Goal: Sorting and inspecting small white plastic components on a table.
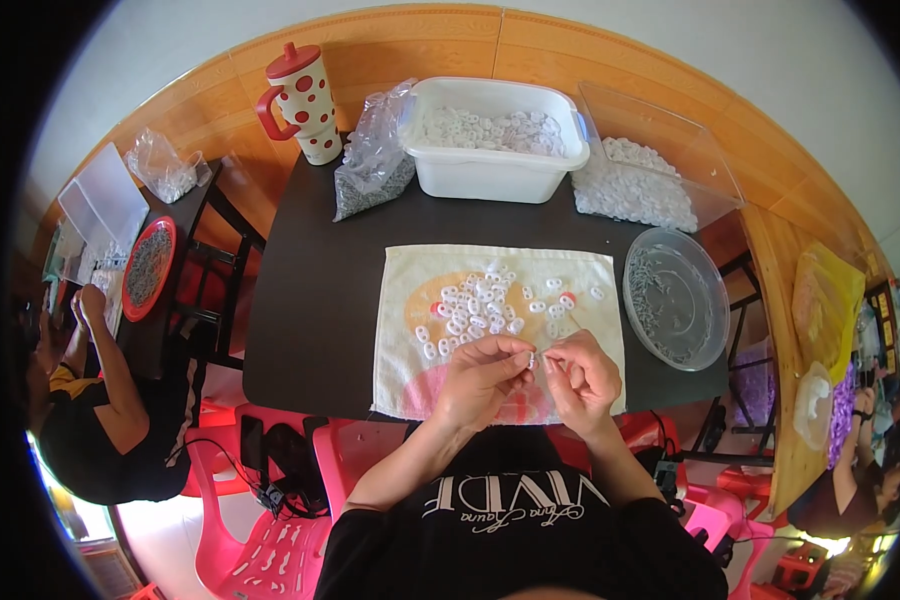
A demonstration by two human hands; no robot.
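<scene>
My left hand (485, 378) is closed in a pinch on a small white plastic piece (532, 361) over the front of a cream towel. Close beside it, my right hand (582, 378) has thumb and forefinger pressed together near that piece; what sits between them is too small to make out. On the towel (400, 300) beyond my hands lies a loose pile of small white plastic pieces (475, 308), many of them oblong with two holes. A smaller scatter of white pieces (555, 310) lies to its right.
A round clear tray (715, 300) of small metal parts stands right. Along the back are a white tub (500, 175), a clear box of white pieces (635, 185), a bag of metal parts (375, 185) and a spotted tumbler (308, 110). Other people (120, 420) work at both sides.
</scene>
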